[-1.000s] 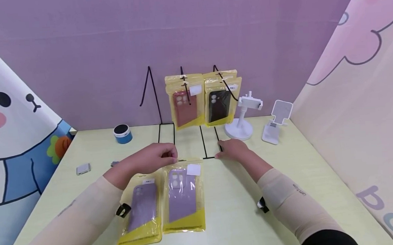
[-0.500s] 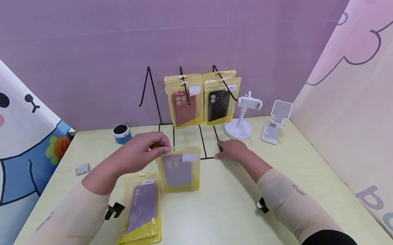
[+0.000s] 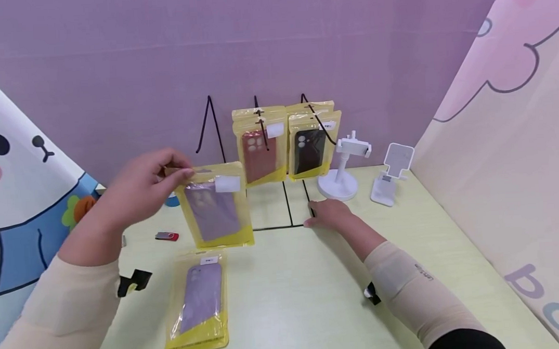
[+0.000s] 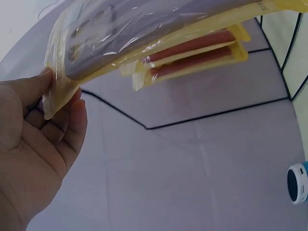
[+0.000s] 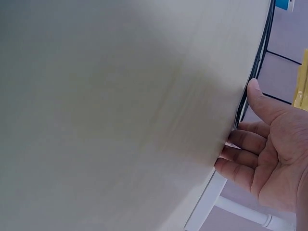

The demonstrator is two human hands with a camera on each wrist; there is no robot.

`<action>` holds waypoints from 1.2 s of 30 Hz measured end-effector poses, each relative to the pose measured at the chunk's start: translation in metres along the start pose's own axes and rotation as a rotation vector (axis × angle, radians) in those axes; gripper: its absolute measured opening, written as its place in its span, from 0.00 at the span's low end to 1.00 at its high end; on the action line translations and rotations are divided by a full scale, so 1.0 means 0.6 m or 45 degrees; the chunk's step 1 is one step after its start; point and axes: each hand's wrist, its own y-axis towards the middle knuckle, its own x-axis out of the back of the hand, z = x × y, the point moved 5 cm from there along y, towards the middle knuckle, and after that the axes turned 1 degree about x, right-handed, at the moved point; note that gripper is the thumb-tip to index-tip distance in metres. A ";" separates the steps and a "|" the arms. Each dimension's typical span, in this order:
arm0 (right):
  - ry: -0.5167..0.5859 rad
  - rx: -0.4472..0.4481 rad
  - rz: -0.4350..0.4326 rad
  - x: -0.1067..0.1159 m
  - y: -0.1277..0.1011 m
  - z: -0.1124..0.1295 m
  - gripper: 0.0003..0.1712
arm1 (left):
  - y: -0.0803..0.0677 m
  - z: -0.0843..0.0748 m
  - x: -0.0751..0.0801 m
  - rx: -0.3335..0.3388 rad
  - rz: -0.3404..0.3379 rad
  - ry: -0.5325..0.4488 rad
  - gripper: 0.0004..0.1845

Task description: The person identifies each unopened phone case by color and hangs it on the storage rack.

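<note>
Clearly light and floppy, the purple case packet point(image 3: 217, 208) hangs left of centre, slick film; my left hand point(image 3: 137, 193) pinches its top corner, while my right hand point(image 3: 330, 215) rests flat on the black rack base point(image 3: 282, 226).

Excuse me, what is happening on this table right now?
A person's left hand pinches a packaged purple phone case by its top edge and holds it in the air near a black wire rack, where red and black cases hang. The right hand rests on the rack's base. Another purple case lies flat on the table.
</note>
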 end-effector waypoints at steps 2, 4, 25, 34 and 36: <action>0.006 -0.007 0.002 0.000 0.001 0.001 0.41 | 0.001 0.004 0.010 0.006 -0.046 0.014 0.09; 0.012 -0.009 -0.001 0.000 0.000 0.001 0.41 | 0.004 0.007 0.017 -0.015 -0.090 0.024 0.09; 0.035 -0.007 -0.002 0.002 -0.003 -0.001 0.42 | 0.071 0.072 0.005 0.189 -0.075 -0.016 0.21; 0.030 -0.016 0.001 0.002 -0.001 -0.001 0.42 | 0.103 0.081 0.009 0.253 -0.146 -0.014 0.24; 0.031 -0.015 -0.001 0.000 0.000 0.000 0.42 | 0.110 0.083 0.010 0.262 -0.162 0.000 0.24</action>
